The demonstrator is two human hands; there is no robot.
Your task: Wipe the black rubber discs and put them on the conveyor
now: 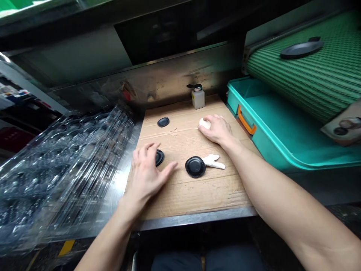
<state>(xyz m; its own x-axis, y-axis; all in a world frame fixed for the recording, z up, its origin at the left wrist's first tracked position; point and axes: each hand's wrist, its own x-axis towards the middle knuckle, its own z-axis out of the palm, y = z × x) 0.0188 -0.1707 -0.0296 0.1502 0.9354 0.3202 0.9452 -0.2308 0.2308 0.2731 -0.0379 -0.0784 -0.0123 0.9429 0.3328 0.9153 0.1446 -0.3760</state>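
My right hand (pixel 216 128) is closed around a white rounded object (pixel 204 123), mostly covered by the fingers, so its exact kind is unclear. With fingers apart, my left hand (pixel 146 169) hovers at a small black round part (pixel 159 157) and partly hides it; whether they touch I cannot tell. Between the hands a larger black round part (pixel 195 167) lies on the cardboard sheet (pixel 180 201), overlapping a white piece with finger-like ends (pixel 214 162). Farther back lies another black oval part (pixel 163 122).
A white pump bottle (pixel 198 98) stands at the back of the cardboard. Stacked clear plastic trays (pixel 62 169) fill the left side. At right is a teal bin (pixel 270 145) with an orange handle, under a green conveyor belt (pixel 310 75) carrying a dark oval part (pixel 301 49).
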